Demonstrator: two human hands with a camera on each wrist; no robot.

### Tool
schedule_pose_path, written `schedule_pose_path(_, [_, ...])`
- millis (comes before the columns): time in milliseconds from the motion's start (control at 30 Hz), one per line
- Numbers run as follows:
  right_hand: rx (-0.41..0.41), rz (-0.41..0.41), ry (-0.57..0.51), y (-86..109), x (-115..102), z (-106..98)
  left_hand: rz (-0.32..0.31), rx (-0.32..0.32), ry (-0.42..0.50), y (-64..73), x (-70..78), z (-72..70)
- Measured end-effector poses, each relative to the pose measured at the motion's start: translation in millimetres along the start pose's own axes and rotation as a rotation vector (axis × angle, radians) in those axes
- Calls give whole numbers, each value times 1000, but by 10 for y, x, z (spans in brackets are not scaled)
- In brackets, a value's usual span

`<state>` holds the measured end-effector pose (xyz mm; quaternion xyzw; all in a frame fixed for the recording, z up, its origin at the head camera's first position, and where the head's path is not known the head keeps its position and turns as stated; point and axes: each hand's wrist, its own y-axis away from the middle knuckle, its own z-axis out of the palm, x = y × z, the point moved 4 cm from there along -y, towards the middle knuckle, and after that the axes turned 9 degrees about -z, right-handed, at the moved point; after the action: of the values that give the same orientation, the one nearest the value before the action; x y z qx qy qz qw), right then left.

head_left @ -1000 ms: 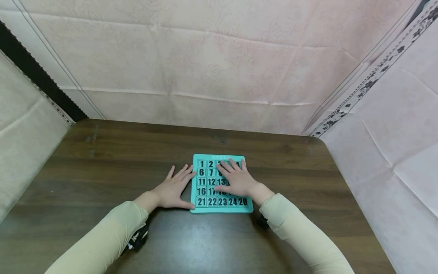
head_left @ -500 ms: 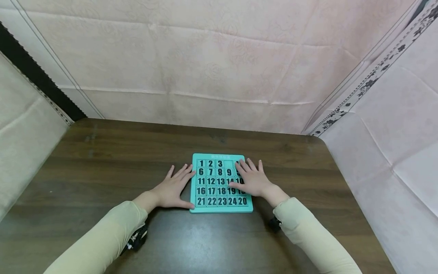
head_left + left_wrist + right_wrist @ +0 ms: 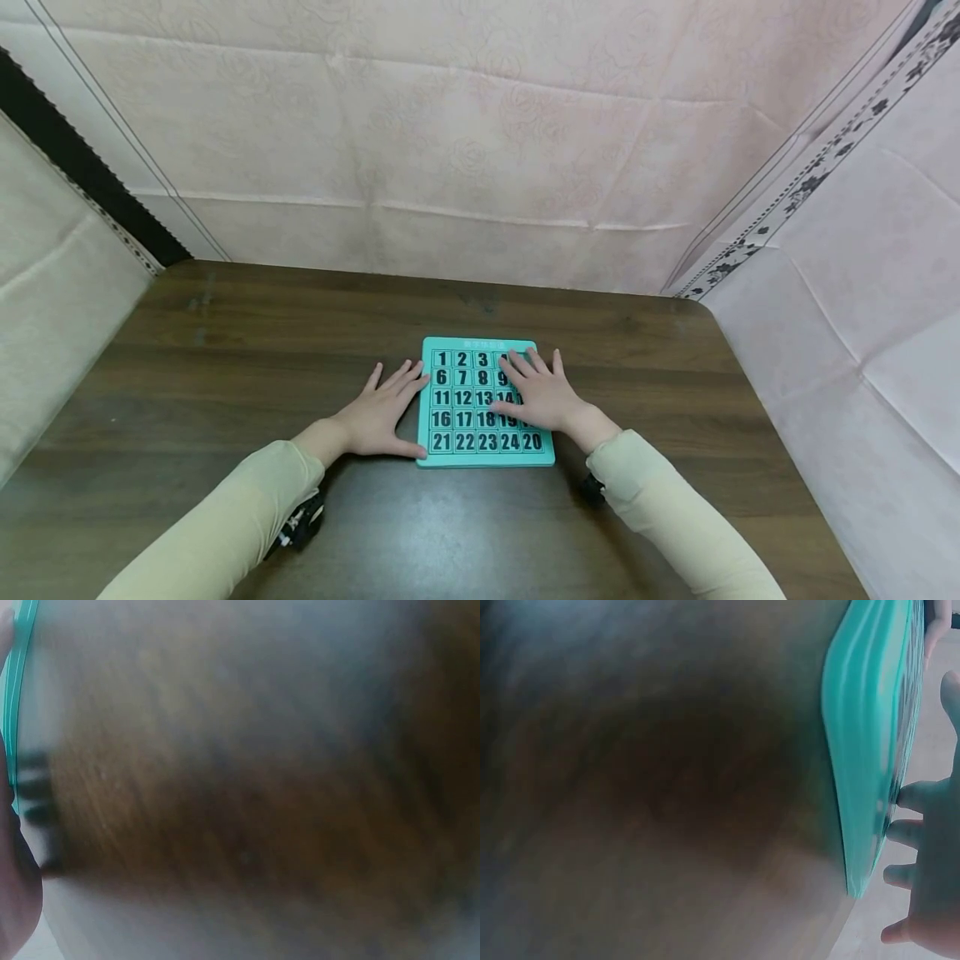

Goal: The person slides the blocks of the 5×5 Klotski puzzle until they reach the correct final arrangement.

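A teal number sliding puzzle (image 3: 486, 461) lies flat on the table, with rows of black-printed square tiles. My left hand (image 3: 378, 418) is spread along its left side, fingertips at the edge and thumb at the lower left corner. Over the puzzle's right half, my right hand (image 3: 551, 402) has its fingers spread and straight, fingertips low over the upper right tiles. It hides much of the right columns. The right wrist view gives the puzzle's thick side wall (image 3: 859, 720) beside those fingers (image 3: 909, 832). Only a sliver of the puzzle (image 3: 15, 682) shows in the left wrist view.
The brown wooden table (image 3: 262, 358) extends around the puzzle. Pale patterned cloth (image 3: 450, 150) hangs behind it, with more cloth at both sides. A dark device (image 3: 300, 521) is worn below the left wrist.
My right hand moves right across the tiles, then back a little left. A bare square in the top row's fourth place shows half a second ago; now print shows there beside my fingertip. Left hand stays still.
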<state>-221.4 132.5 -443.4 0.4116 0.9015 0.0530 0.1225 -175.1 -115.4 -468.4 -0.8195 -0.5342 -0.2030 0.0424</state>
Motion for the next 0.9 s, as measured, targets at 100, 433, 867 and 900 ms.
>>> schedule_pose_path(100, [-7, -5, 13, -26, -18, 4, 1, 0, 4, 1, 4, -6])
schedule_pose_path(433, [15, 1, -37, 90, 34, -13, -5, -8, 8, 10, 23, -17])
schedule_pose_path(867, [23, -48, -18, 439, 48, 67, -9, -6, 11, -1, 20, -8])
schedule_pose_path(900, [23, -47, -19, 437, 51, 66, -9, -7, 13, -3, 21, -6])
